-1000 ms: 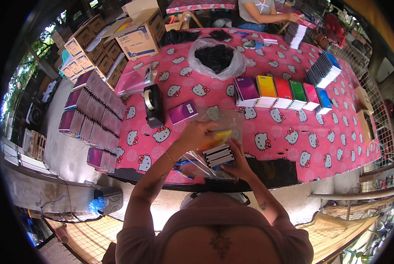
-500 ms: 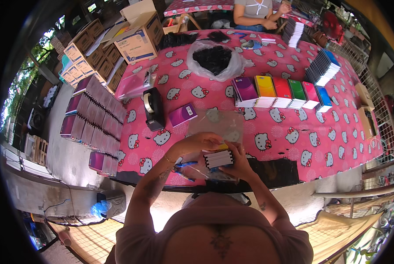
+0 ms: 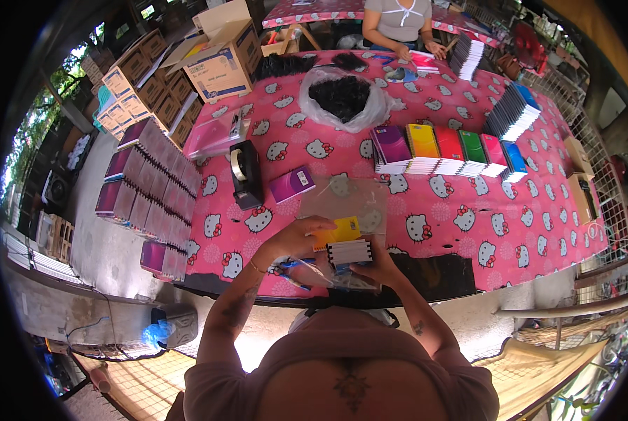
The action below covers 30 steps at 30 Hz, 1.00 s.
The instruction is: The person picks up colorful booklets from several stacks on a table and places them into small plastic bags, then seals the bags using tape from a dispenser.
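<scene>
Left hand (image 3: 298, 237): grips the yellow notebook (image 3: 340, 230)
Right hand (image 3: 378, 264): clamps the notebook stack (image 3: 349, 252)
Tabletop (image 3: 420, 199): both hands near its front edge; tape dispenser (image 3: 248, 184) toward left edge

Table (image 3: 436, 275) under a pink cat-print cloth (image 3: 457, 210), bearing: black tape dispenser (image 3: 248, 186); purple notebook (image 3: 292, 184); clear plastic sheet (image 3: 364, 200); row of colour-sorted notebooks (image 3: 448, 146); translucent bag (image 3: 382, 105) of black pieces (image 3: 340, 97), possibly binding coils.

Mauve-brown short-sleeved top (image 3: 219, 389), thin wrist bracelet (image 3: 255, 267), forearm tattoos (image 3: 237, 312)
</scene>
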### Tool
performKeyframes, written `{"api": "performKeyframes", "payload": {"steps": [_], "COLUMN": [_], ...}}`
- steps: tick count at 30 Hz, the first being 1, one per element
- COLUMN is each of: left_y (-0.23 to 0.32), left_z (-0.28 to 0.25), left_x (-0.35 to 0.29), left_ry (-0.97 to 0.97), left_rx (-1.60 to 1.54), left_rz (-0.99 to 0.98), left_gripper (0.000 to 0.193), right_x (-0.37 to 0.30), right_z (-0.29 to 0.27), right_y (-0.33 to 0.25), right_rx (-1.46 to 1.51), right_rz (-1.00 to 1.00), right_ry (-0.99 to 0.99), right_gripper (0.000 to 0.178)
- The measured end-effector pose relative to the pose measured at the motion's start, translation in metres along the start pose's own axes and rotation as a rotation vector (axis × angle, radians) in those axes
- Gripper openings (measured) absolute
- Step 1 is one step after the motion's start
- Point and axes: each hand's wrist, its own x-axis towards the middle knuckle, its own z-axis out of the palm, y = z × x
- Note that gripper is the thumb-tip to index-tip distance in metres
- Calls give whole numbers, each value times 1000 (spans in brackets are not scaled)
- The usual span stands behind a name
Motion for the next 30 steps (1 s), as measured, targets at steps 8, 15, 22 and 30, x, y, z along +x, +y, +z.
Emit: {"api": "performKeyframes", "payload": {"steps": [8, 15, 22, 30], "left_y": [-34, -1, 39, 18], "left_z": [25, 15, 13, 28], "left_x": [-25, -13, 31, 87], "left_ry": [150, 237, 366, 39], "left_rx": [1102, 923, 748, 139], "left_rz": [229, 34, 188, 7], "left_gripper": [37, 18, 12, 17], "right_x": [2, -3, -2, -4], "right_z": [-1, -1, 6, 7], "right_y": [12, 5, 5, 4], "right_rx": [48, 124, -315, 146], "right_rz": [-5, 23, -305, -95], "right_ry": [-31, -36, 233, 88], "right_gripper": [69, 70, 94, 110]}}
